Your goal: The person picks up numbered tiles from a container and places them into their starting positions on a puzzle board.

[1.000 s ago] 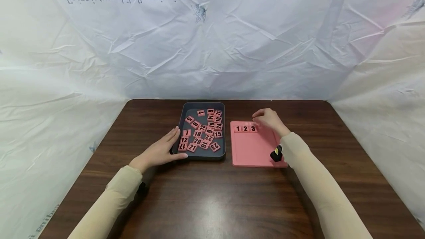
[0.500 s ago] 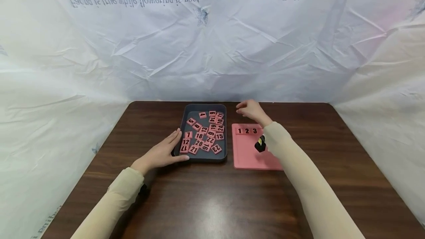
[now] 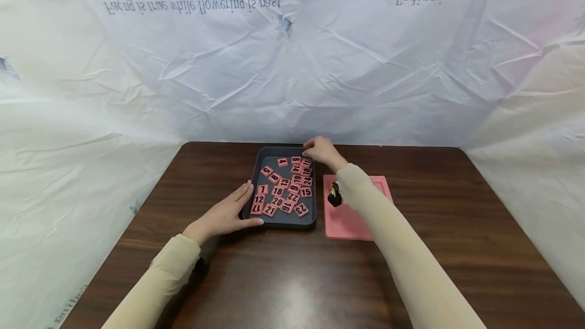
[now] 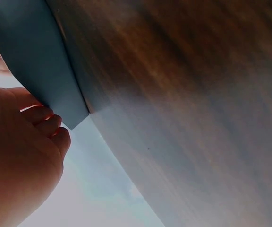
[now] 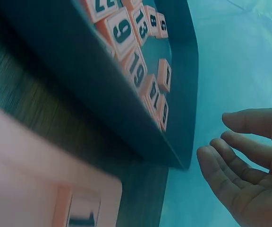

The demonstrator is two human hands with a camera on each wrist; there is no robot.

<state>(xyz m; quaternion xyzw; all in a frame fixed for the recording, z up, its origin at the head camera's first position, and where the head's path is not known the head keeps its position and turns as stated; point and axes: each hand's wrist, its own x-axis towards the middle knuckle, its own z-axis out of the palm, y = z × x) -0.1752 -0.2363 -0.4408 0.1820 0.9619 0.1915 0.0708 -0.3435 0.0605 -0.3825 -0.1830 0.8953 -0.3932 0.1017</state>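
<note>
A dark grey tray [image 3: 249, 225] holds several loose pink number tiles [image 3: 277, 191], and the tile with 4 [image 3: 283, 162] lies a little apart near the back. At the tray's front left corner is my left hand [image 3: 224, 216], straight fingers along the side wall and thumb at the front rim. The left wrist view shows its fingertips [image 4: 60, 137] against the outer wall. My right hand [image 3: 323, 152] hovers at the back right corner, fingers loosely bent and nothing between them. Under the right forearm lies a pink number board [image 3: 347, 225], partly hidden, including its top row.
A brown wooden table [image 3: 274, 278] carries tray and board, with a narrow gap between the two. White printed sheeting [image 3: 292, 80] rises behind the back edge and at both sides. A black wrist camera [image 3: 334, 195] sits on the right sleeve, above the board.
My right hand has moved left from over the board's top edge to the tray's back right corner. The left hand stays at the tray. The tiles have not visibly shifted in it.
</note>
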